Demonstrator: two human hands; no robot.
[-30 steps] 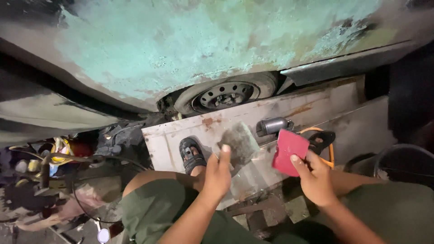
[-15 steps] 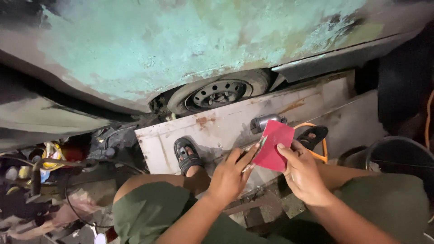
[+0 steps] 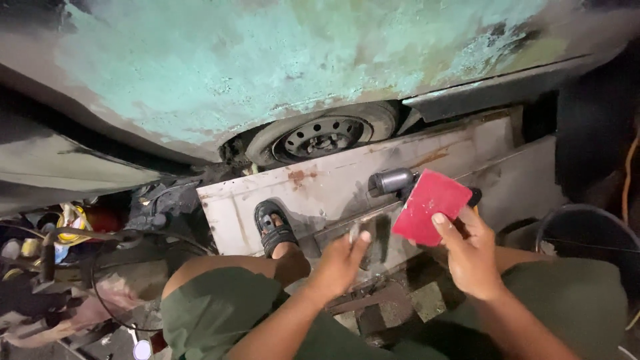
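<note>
Since half a second ago, both hands have parted: the left hand [image 3: 340, 263] has dropped away from the red card [image 3: 430, 207] and now sits lower, while the right hand [image 3: 470, 257] alone carries the card, lifted slightly higher than before.

Car body [image 3: 300, 60]: large weathered panel with patchy green and bare metal, well above both hands, filling the upper view.

Metal panel [image 3: 333, 183]: long pale sheet with rust spots, lying just beyond the hands, under the car body.

Wheel [image 3: 323, 137]: tyre on a steel rim with round holes, beyond the left hand, partly hidden under the car body.

Dark tub [image 3: 587, 230]: round rim, to the right of the right hand.

Sandal [image 3: 273, 227]: black, on a foot resting against the metal panel, left of the left hand.

Red card: flat, stiff, roughly square, tilted; pinched at its lower edge between thumb and fingers of the right hand, held above the metal panel.

Grey cylinder [image 3: 390, 180]: short metal tool body, just beyond the red card, touching or apart not clear.

Left hand: fingers curled loosely around a small grey piece, blurred; whether it grips it firmly cannot be told.
</note>
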